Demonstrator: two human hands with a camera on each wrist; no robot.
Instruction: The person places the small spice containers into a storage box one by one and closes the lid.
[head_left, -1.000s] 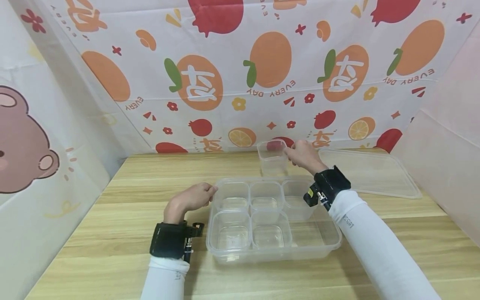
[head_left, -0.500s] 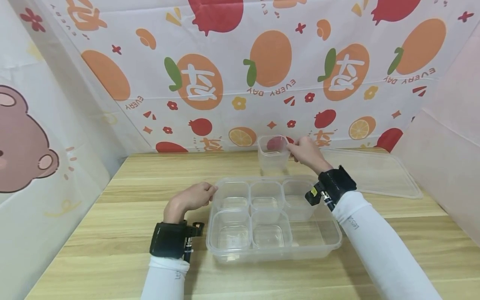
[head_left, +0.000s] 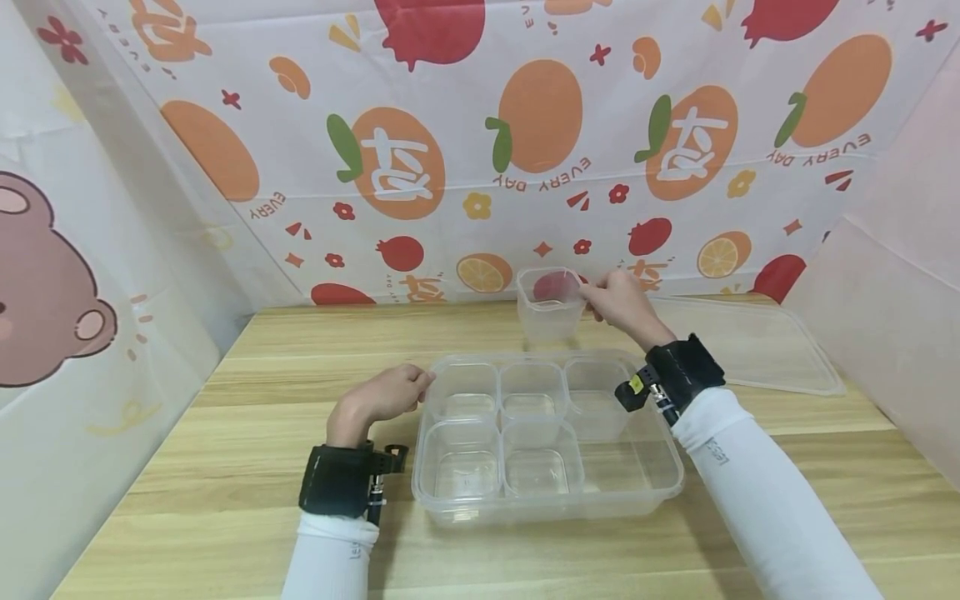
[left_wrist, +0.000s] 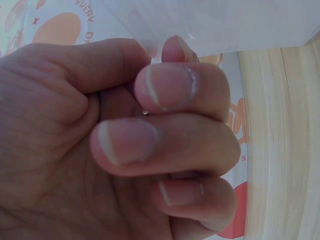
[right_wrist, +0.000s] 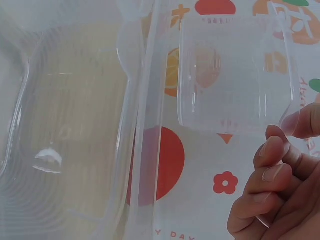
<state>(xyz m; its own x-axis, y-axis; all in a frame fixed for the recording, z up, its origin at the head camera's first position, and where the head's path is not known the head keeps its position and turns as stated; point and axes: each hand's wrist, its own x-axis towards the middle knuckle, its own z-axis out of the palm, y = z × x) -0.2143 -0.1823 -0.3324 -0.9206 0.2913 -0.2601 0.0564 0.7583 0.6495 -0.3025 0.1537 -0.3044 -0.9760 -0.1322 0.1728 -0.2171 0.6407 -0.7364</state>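
A large clear plastic container (head_left: 630, 505) sits on the table with several small clear boxes (head_left: 465, 475) inside, in two rows. My left hand (head_left: 382, 396) pinches its left rim between thumb and index finger; in the left wrist view the other fingers curl toward the palm beside the container wall (left_wrist: 225, 25). Behind the large container, my right hand (head_left: 622, 304) holds a small clear box (head_left: 549, 317) upright by its right rim. The right wrist view shows thumb and fingertips pinching that box (right_wrist: 230, 75) at one edge, apart from the large container (right_wrist: 75, 100).
A flat clear lid (head_left: 750, 346) lies at the back right of the wooden table (head_left: 225, 467). A fruit-printed cloth (head_left: 465, 150) hangs behind the table. Pale cloths hang at both sides, the left one (head_left: 172, 250) with a bear print.
My right hand has lifted the small box slightly and shifted it a little to the right. The left hand and the large container have stayed in place.
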